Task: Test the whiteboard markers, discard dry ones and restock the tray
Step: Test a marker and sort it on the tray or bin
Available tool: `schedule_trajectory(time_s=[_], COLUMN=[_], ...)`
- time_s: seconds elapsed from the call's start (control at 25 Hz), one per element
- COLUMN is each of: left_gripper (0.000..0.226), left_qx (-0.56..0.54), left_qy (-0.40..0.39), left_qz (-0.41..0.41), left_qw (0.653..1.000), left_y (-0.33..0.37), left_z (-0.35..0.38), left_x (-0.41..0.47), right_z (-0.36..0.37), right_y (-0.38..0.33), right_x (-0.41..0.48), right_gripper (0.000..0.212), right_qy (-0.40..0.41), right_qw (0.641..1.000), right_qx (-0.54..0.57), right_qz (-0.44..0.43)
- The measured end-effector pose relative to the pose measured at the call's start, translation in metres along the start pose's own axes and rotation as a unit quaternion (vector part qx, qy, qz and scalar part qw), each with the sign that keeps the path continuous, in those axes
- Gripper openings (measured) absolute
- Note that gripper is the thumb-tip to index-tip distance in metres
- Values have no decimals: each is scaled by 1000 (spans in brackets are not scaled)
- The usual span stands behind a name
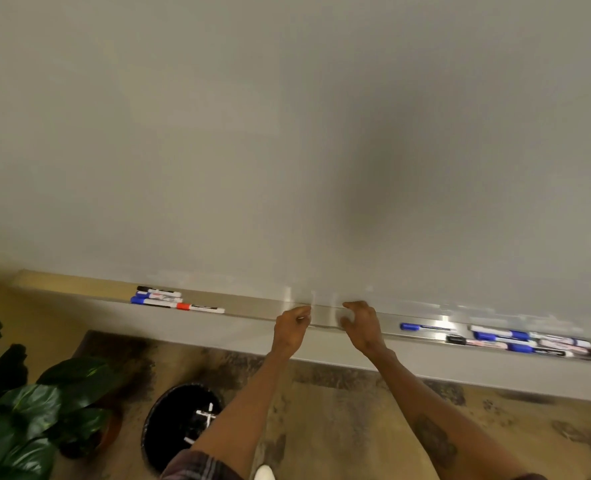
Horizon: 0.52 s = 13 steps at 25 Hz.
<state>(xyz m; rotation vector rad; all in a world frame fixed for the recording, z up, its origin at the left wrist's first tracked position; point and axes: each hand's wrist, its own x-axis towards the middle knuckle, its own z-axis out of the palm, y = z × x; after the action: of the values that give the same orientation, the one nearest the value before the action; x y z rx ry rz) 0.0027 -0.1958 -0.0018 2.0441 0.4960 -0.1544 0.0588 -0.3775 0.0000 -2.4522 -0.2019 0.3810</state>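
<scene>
Head view: left hand (292,325) at the front lip of the tray (252,312), fingers curled in toward the thumb; too blurred to tell whether pinching anything. Right hand (361,323) just beside it, apart from it, over the same lip, fingers bent loosely like a claw, nothing in them. Both forearms bare, reaching up from the bottom edge; plaid sleeve (197,465) on the left arm.

Tray running along the bottom of the whiteboard (287,133), bare metal between the hands. Four markers (169,299) lying in the tray well to the left: black-capped, two blue, one red-banded nearest the hands. Single blue marker (425,327) lying flat near the right hand. Small black piece (456,339) on the tray edge past it, cap or not unclear. Pile of markers (533,341) farther right, mostly blue caps, overlapping, blurred.

Below the tray on the left: round bin (155,427) with black liner on the floor, white marker bodies (205,415) inside. Leafy plant (27,410) at far left. Patterned brown floor (356,410).
</scene>
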Motion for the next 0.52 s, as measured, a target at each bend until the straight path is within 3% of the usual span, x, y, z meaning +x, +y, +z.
schedule_trajectory(time_s=[0.32, 0.52], left_gripper=[30, 22], left_qx=[2, 9], left_qy=[-60, -58], left_qz=[6, -23], left_qw=[998, 998], left_y=[73, 97], left_z=[118, 174], left_x=[-7, -6], right_z=[-87, -118], right_y=[130, 191], right_x=[-19, -27], right_gripper=[35, 31], right_qy=[76, 138], right_qw=[994, 980], right_qx=[19, -14], right_qz=[82, 143])
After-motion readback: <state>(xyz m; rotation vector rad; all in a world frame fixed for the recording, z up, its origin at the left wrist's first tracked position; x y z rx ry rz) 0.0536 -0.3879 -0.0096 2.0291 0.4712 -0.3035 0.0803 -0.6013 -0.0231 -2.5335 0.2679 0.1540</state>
